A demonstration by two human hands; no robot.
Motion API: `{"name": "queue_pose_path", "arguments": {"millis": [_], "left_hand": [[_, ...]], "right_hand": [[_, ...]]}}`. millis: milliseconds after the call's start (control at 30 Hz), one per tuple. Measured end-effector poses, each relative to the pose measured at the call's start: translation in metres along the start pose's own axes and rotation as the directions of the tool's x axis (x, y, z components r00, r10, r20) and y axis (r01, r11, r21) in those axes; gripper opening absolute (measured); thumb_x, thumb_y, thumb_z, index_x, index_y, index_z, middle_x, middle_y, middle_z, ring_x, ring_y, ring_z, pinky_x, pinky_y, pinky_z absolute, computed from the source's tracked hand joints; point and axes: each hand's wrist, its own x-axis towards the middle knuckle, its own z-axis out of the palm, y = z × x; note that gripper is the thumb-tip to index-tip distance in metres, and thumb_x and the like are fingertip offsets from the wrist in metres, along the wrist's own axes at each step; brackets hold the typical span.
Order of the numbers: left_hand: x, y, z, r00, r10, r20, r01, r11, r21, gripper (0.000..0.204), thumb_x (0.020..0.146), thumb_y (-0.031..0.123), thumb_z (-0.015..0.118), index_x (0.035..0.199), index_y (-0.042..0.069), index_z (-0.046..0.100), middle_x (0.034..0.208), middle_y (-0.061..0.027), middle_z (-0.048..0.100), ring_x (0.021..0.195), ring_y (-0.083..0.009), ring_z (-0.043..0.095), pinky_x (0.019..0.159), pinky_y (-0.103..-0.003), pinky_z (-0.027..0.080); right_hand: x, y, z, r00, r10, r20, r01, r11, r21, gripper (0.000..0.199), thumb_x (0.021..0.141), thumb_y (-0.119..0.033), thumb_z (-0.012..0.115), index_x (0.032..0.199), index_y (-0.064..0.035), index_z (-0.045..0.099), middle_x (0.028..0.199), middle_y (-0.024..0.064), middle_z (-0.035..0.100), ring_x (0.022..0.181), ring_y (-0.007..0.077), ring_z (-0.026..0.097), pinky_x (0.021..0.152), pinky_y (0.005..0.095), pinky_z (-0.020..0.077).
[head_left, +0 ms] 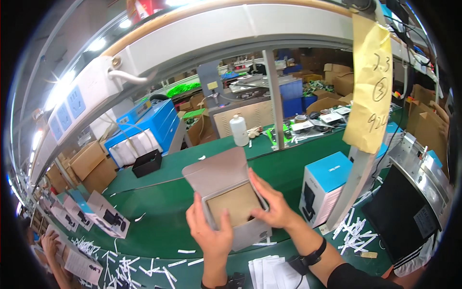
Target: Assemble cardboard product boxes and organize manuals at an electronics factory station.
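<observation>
- Green-topped long table (163, 207) is stretching across a workshop, with brown cardboard cartons (91, 166) standing behind it.
- An open grey cardboard box (252, 236) is sitting between both hands over the table's near side, its lid rising at the far edge; whether its base is touching the table, I cannot tell.
- A flat brown cardboard insert (233, 204) is filling the box's opening.
- The left hand (210, 233) is keeping its grip clamped on the box's left wall, fingers lying outside, thumb reaching over the insert.
- The right hand (274, 204) is clamping its grip on the right wall, thumb bending inward near a small dark gap.
- White paper strips (125, 272) are littering the table, and white sheets (270, 269) are lying between the forearms.
- A tall blue-topped white carton (320, 190) is standing to the right.
- A white plastic bottle (238, 131) is standing beyond the box.
- At far left, a co-worker's hand (49, 243) is touching another box (83, 265).
</observation>
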Motion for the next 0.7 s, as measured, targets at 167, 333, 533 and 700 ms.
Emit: {"name": "queue_pose_path", "arguments": {"millis": [167, 333, 533, 700], "left_hand": [[-0.004, 0.002, 0.017, 0.982, 0.156, 0.111, -0.160, 0.987, 0.024, 0.081, 0.084, 0.024, 0.072, 0.150, -0.006, 0.037, 0.132, -0.0286, 0.053, 0.116, -0.0416, 0.054, 0.104, -0.047, 0.040], [-0.002, -0.004, 0.010, 0.970, 0.136, 0.201, -0.166, 0.976, 0.140, 0.072, 0.088, 0.028, 0.069, 0.147, -0.004, 0.043, 0.139, -0.0262, 0.054, 0.126, -0.0394, 0.052, 0.112, -0.054, 0.034], [-0.004, -0.007, 0.024, 0.923, -0.149, 0.354, 0.214, 0.965, -0.153, 0.029, 0.097, 0.017, 0.057, 0.120, 0.000, 0.062, 0.114, -0.0201, 0.069, 0.125, -0.0306, 0.057, 0.114, -0.055, 0.034], [-0.001, -0.019, 0.027, 0.931, -0.245, 0.271, 0.281, 0.955, -0.100, 0.064, 0.089, 0.007, 0.060, 0.148, 0.003, 0.035, 0.159, -0.0217, 0.026, 0.147, -0.0326, 0.029, 0.113, -0.043, 0.035]], "right_hand": [[-0.001, 0.001, -0.008, 1.000, 0.003, -0.009, -0.004, 0.993, -0.118, 0.097, 0.083, -0.047, 0.077, 0.154, 0.0016, 0.034, 0.159, 0.0260, 0.032, 0.148, 0.0402, 0.033, 0.118, 0.0514, 0.0264], [0.001, -0.003, -0.010, 0.998, 0.060, -0.004, -0.060, 0.984, -0.168, 0.085, 0.083, -0.052, 0.075, 0.148, -0.0045, 0.048, 0.156, 0.0201, 0.041, 0.147, 0.0419, 0.033, 0.118, 0.0582, 0.0233], [-0.006, 0.014, -0.013, 0.999, -0.016, 0.044, 0.020, 0.994, -0.107, 0.039, 0.090, -0.038, 0.069, 0.115, -0.0090, 0.075, 0.134, 0.0065, 0.066, 0.139, 0.0388, 0.040, 0.117, 0.0523, 0.0272], [-0.005, 0.009, -0.014, 0.967, 0.249, 0.050, -0.252, 0.966, 0.064, 0.024, 0.097, -0.023, 0.060, 0.106, -0.0114, 0.079, 0.142, 0.0102, 0.058, 0.140, 0.0353, 0.037, 0.120, 0.0459, 0.0228]]}}
